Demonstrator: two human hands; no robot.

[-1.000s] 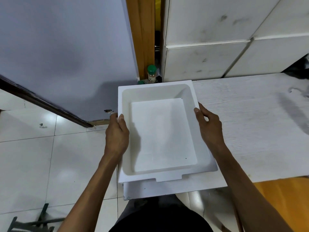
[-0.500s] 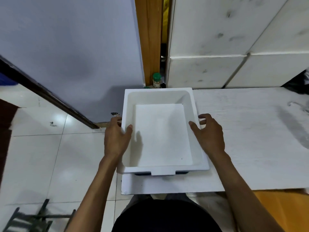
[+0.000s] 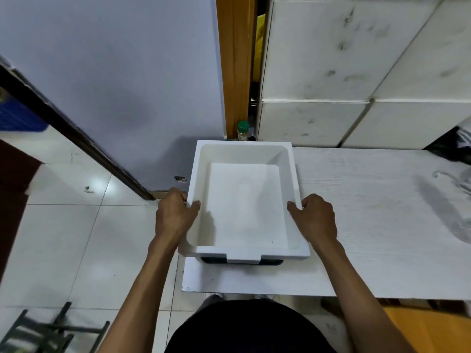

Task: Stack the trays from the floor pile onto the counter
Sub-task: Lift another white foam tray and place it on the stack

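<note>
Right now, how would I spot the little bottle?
Find the white counter and the tray at its left end. Just past the tray's far edge, in the dark gap beside the orange wooden post, stands the small bottle, the only thing with a green cap.

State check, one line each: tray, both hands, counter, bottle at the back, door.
white tray: upright, empty, on the counter's left end, something dark under its front edge
left hand: gripping the tray's left rim
right hand: gripping the tray's right rim
counter: white top, smudged grey toward the right
green-capped bottle: upright, capped, behind the tray
door: open, swung inward
</note>
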